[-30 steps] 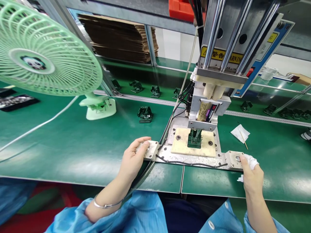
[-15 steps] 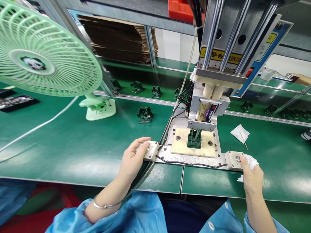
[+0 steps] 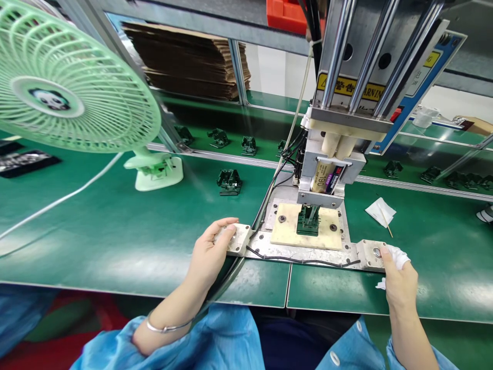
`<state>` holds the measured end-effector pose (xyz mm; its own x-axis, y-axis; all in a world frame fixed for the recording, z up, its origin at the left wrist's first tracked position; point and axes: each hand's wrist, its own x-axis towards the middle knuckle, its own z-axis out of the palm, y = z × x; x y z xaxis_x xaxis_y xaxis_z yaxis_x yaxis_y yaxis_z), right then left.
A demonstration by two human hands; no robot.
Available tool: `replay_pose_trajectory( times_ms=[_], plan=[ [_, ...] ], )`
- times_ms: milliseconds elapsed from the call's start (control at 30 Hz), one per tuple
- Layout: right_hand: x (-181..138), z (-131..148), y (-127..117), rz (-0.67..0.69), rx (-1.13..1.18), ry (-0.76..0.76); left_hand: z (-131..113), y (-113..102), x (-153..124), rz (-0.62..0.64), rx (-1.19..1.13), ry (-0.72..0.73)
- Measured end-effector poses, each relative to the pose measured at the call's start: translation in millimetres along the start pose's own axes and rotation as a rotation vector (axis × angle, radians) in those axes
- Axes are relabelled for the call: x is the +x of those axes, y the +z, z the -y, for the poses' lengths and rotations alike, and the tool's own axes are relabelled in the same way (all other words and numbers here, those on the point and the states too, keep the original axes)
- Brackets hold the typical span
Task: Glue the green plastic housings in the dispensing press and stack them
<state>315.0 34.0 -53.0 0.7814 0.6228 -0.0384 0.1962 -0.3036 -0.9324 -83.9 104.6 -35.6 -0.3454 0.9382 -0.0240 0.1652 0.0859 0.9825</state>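
Note:
My left hand [image 3: 210, 254] closes around the left button box [image 3: 241, 237], with its thumb on top and its fingers over the far edge. At the other end of the metal base, the thumb of my right hand [image 3: 400, 282] rests on the button of the right button box [image 3: 370, 255]. A crumpled white tissue [image 3: 398, 256] sticks out from that hand's curled fingers. Between the hands, a dark green plastic part [image 3: 307, 221] sits on the cream fixture plate [image 3: 281, 234]. Directly above it is the lowered head of the press [image 3: 321, 198].
A green plastic part [image 3: 229, 182] stands left of the press, with several similar ones along the back. The green fan [image 3: 154, 172] occupies the left side. A white paper square [image 3: 379, 211] with a thin stick lies to the right. Black cables [image 3: 265, 200] run beside the press.

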Motion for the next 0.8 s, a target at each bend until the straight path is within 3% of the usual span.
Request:
replay_pose_trajectory(
  times_ms=[367,800],
  plan=[
    [-0.3,-0.4,0.1,-0.005,-0.039,-0.081,2.1,1.1,1.2,-0.005,-0.006,0.014],
    [-2.0,3.9,0.5,-0.012,-0.007,0.012,1.0,0.9,0.3,-0.006,-0.013,0.004]
  ],
)
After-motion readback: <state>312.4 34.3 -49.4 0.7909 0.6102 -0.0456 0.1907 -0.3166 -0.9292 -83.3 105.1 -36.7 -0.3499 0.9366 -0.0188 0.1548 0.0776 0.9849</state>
